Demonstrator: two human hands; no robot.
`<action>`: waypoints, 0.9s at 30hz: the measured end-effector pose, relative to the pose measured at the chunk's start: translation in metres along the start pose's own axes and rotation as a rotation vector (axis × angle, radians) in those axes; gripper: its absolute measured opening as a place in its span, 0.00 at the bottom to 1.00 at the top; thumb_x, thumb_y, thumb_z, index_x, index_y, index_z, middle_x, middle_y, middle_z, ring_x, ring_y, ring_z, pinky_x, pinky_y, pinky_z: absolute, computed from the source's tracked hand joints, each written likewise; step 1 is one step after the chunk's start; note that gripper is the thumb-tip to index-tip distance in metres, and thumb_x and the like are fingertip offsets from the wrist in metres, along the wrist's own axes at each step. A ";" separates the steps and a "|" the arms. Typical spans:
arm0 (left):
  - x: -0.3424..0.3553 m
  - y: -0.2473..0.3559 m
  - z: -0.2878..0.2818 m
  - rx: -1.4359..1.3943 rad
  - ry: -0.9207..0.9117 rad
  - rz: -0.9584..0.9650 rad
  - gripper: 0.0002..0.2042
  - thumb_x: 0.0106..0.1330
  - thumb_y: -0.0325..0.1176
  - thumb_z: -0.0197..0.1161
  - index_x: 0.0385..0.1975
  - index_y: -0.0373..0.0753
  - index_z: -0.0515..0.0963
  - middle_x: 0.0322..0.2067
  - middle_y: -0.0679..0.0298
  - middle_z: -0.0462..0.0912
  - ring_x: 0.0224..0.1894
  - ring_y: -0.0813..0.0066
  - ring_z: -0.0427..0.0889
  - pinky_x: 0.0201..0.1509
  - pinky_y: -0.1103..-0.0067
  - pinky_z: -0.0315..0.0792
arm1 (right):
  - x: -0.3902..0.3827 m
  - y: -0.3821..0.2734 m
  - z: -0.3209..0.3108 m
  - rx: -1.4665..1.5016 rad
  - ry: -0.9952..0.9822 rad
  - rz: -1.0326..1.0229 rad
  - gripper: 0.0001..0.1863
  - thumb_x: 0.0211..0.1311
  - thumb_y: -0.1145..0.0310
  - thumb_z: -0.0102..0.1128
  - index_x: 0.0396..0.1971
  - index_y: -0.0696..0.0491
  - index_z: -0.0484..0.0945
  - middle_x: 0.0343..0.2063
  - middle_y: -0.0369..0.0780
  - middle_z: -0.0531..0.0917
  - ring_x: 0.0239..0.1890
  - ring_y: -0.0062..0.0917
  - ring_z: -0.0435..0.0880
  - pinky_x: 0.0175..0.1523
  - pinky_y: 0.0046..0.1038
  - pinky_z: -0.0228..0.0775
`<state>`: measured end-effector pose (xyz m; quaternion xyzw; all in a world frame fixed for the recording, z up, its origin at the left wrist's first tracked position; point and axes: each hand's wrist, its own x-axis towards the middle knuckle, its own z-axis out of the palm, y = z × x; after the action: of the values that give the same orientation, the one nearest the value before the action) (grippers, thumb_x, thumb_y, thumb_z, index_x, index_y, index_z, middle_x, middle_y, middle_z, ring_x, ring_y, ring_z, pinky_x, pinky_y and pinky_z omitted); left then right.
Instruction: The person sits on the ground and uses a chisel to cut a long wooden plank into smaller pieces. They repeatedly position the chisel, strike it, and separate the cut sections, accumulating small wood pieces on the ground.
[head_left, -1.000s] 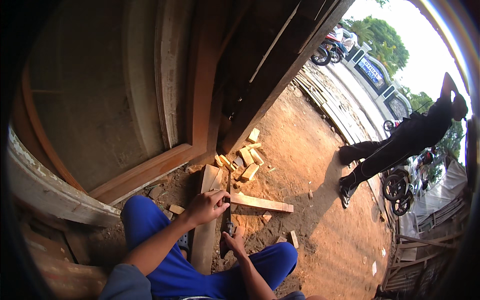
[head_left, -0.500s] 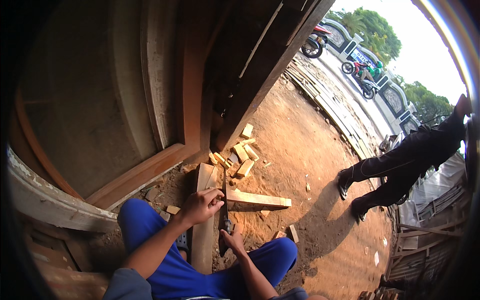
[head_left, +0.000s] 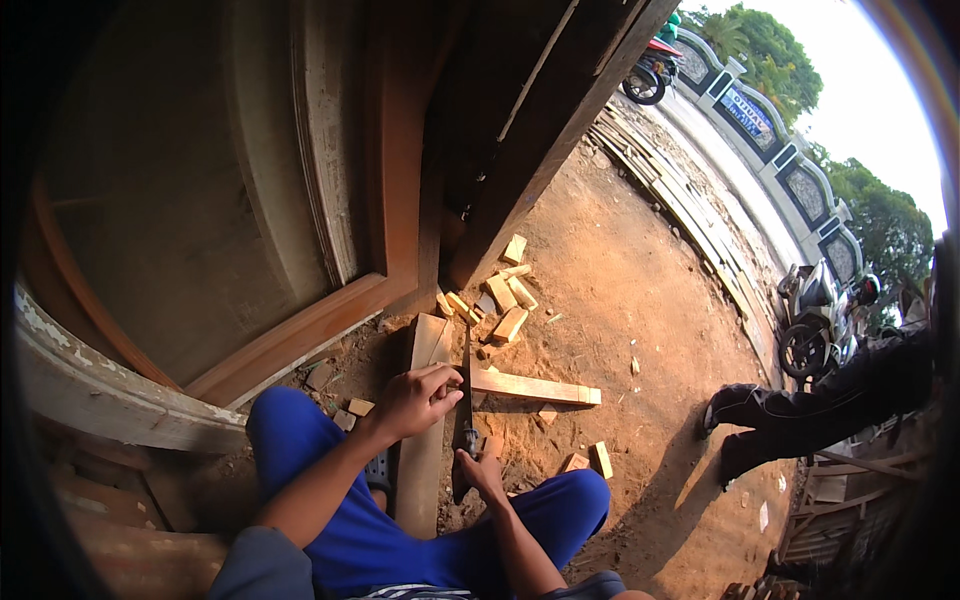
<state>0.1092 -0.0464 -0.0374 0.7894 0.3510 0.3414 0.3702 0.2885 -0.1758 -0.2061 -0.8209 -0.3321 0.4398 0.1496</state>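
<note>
My right hand (head_left: 482,470) is wrapped round the handle of a handsaw, whose dark narrow blade (head_left: 467,350) points away from me. The blade stands beside a pale wooden strip (head_left: 535,387), which lies across a thick board (head_left: 418,475) between my legs and sticks out to the right. At the strip's left end my left hand (head_left: 415,402) rests with curled fingers, close to the blade. What lies under those fingers is hidden. Whether the teeth are in the wood cannot be made out.
Several wood offcuts (head_left: 510,322) lie on the dirt beyond the board, with another offcut (head_left: 602,460) at right. A wooden frame (head_left: 290,340) stands on the left. A person in dark trousers (head_left: 800,420) stands right, near a parked motorcycle (head_left: 815,320). Long planks (head_left: 680,215) line the road.
The view has turned slightly, shifting the scene rightward. The person in dark clothes has moved lower in view, uncovering the parked motorcycle. A passing motorbike rider has moved left. My hands keep nearly the same pose.
</note>
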 end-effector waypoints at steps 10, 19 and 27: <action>0.005 0.009 -0.005 -0.015 -0.003 -0.052 0.09 0.58 0.32 0.65 0.35 0.38 0.77 0.20 0.61 0.76 0.22 0.70 0.78 0.26 0.75 0.71 | 0.010 0.014 0.004 -0.062 0.068 -0.046 0.28 0.53 0.46 0.59 0.30 0.63 0.81 0.25 0.54 0.82 0.33 0.46 0.84 0.38 0.39 0.73; 0.006 0.004 -0.003 0.009 0.003 -0.021 0.08 0.58 0.30 0.64 0.36 0.36 0.78 0.20 0.64 0.74 0.20 0.78 0.74 0.24 0.79 0.68 | 0.019 0.022 0.011 -0.027 0.062 -0.034 0.26 0.55 0.49 0.60 0.28 0.62 0.81 0.20 0.44 0.83 0.25 0.32 0.84 0.33 0.31 0.72; 0.005 0.006 -0.008 0.009 0.021 -0.006 0.08 0.58 0.29 0.64 0.36 0.36 0.77 0.21 0.64 0.75 0.21 0.77 0.75 0.26 0.79 0.69 | 0.010 0.010 0.006 -0.056 0.043 -0.037 0.27 0.56 0.48 0.58 0.23 0.63 0.80 0.19 0.46 0.83 0.25 0.33 0.84 0.33 0.32 0.72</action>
<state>0.1073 -0.0424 -0.0273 0.7864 0.3586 0.3472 0.3639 0.2913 -0.1772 -0.2214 -0.8278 -0.3561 0.4097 0.1416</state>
